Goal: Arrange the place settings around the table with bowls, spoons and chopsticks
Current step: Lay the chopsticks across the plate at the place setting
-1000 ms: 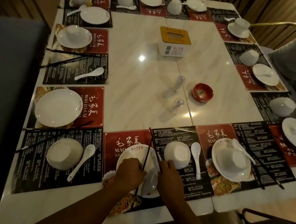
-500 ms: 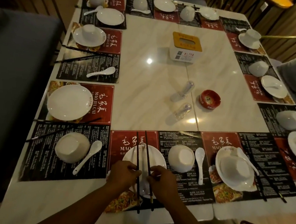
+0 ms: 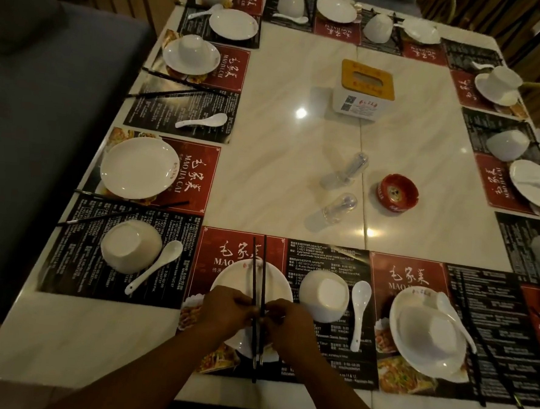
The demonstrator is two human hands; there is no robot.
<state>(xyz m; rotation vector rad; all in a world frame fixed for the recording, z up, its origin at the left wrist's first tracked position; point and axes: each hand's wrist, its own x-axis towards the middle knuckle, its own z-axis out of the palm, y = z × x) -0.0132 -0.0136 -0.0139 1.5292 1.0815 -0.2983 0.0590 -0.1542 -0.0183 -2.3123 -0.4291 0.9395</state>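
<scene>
At the near edge of the table, our left hand and right hand meet over a white plate. Each hand pinches the pair of black chopsticks between curled fingertips. The 2 sticks lie parallel and almost touching, tips toward the table's centre. Their butt ends reach past the plate's near rim, over the printed placemat.

Change: 1 s earlier the sticks crossed in a V; 0.5 s earlier they ran parallel but apart; now we have closed them into 1 tidy pair. We judge the alignment done, with only the set-down at this setting left.

Containers: the white plate carries nothing but the chopsticks. Just right of it stands an overturned bowl, holding nothing, with a porcelain spoon beside it. Farther right, a second bowl sits inverted on its own plate, with a second spoon resting across it. At left, a third bowl, also overturned, lies beside a third spoon. Mid-table stand a tissue box and a red ashtray; we cannot tell their contents.
</scene>
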